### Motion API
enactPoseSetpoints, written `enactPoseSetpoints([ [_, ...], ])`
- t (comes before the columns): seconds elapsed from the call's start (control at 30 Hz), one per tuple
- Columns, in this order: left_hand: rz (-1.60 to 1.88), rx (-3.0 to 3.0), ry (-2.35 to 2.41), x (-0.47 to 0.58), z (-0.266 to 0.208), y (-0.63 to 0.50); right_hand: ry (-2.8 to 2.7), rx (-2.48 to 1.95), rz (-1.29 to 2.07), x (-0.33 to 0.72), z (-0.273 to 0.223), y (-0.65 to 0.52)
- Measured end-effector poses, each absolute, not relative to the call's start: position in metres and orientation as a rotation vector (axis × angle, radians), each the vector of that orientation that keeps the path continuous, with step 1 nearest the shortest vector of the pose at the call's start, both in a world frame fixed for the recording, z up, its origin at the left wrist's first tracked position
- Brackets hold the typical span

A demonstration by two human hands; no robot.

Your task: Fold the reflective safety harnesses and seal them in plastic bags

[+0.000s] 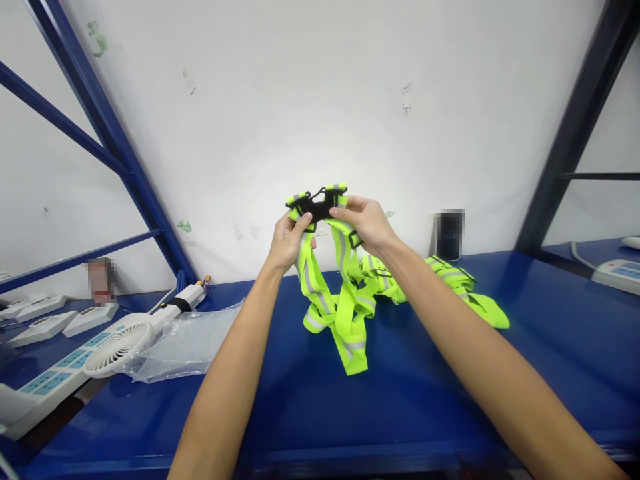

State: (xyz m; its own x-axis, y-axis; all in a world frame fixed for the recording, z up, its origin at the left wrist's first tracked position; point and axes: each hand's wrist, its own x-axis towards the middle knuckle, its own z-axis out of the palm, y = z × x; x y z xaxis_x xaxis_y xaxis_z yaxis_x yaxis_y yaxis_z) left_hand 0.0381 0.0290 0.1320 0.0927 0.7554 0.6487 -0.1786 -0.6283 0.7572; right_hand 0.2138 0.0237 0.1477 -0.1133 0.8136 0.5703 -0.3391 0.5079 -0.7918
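A neon yellow-green reflective strap harness (320, 293) with silver stripes is held up above the blue table, its lower loops hanging down to the surface. My left hand (291, 235) grips it on the left, thumb on the black buckle part at the top. On the right side, my right hand (364, 219) pinches the same black part and the strap beside it. Black adjuster slides show just under both hands. Behind my right forearm lies more yellow-green reflective strapping (450, 273), bundled and partly hidden by the arm.
At left, a white handheld fan (119, 349) and clear plastic bags (187, 343) lie beside a white power strip (55, 377). A dark phone-like object (449, 235) leans on the wall at the back. Blue metal posts (115, 143) frame the blue table (400, 407).
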Motion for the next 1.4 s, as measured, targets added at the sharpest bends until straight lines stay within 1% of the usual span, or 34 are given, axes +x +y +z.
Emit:
enactPoseSetpoints([
  [0.1, 1.646, 1.667, 0.567, 0.039, 0.134, 0.029, -1.386, -0.444, 1.033, 0.217, 0.147, 0.027],
  [0.2, 1.63, 1.687, 0.558, 0.038, 0.135, 0.029, -1.534, -0.442, 1.037, 0.224, 0.146, 0.03],
  [0.37, 1.587, 1.697, 0.547, 0.037, 0.137, 0.026, -1.697, -0.483, 0.938, 0.231, 0.147, 0.031],
  [0.6, 1.674, 1.595, 0.466, 0.046, 0.139, 0.025, -1.512, -0.409, 0.616, 0.212, 0.145, 0.031],
  [0.7, 1.669, 1.538, 0.462, 0.048, 0.14, 0.024, -1.433, -0.42, 0.529, 0.205, 0.142, 0.031],
  [1.0, 1.604, 1.438, 0.512, 0.05, 0.142, 0.02, -1.508, -0.448, 0.549, 0.204, 0.143, 0.025],
  [1.13, 1.619, 1.374, 0.505, 0.051, 0.148, 0.016, -1.418, -0.485, 0.524, 0.204, 0.144, 0.021],
  [1.4, 1.619, 1.34, 0.501, 0.056, 0.147, 0.016, -1.354, -0.527, 0.622, 0.2, 0.137, 0.025],
])
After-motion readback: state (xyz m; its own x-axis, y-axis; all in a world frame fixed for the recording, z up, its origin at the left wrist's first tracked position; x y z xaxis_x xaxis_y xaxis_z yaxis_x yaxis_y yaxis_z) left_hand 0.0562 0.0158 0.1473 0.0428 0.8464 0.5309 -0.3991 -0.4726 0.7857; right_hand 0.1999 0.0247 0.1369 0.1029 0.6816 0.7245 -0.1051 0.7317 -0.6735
